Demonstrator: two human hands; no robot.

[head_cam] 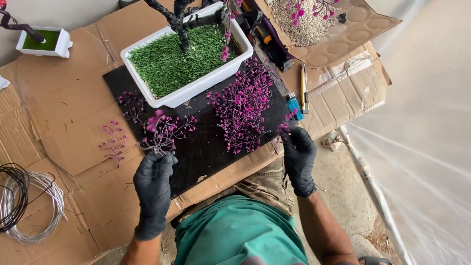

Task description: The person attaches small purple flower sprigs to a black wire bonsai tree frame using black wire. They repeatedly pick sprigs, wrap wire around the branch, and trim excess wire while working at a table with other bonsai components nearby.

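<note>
Both my hands wear black gloves. My left hand (154, 184) grips the stem of a wire sprig with purple buds (164, 130), held over a black mat (201, 152). My right hand (299, 157) pinches a small purple sprig (285, 126) at the mat's right edge. A pile of purple bud sprigs (243, 105) lies on the mat between my hands. Behind it stands a white rectangular planter (196, 87) filled with artificial grass, from which a dark twisted trunk (179, 22) rises.
Loose purple sprigs (114, 142) lie on flattened cardboard (64, 113) at left. Coils of black and white wire (22, 203) sit at far left. A small white planter (46, 41) is at back left. A blue lighter (295, 106), a utility knife (304, 88) and a gravel tray (309, 24) sit at right.
</note>
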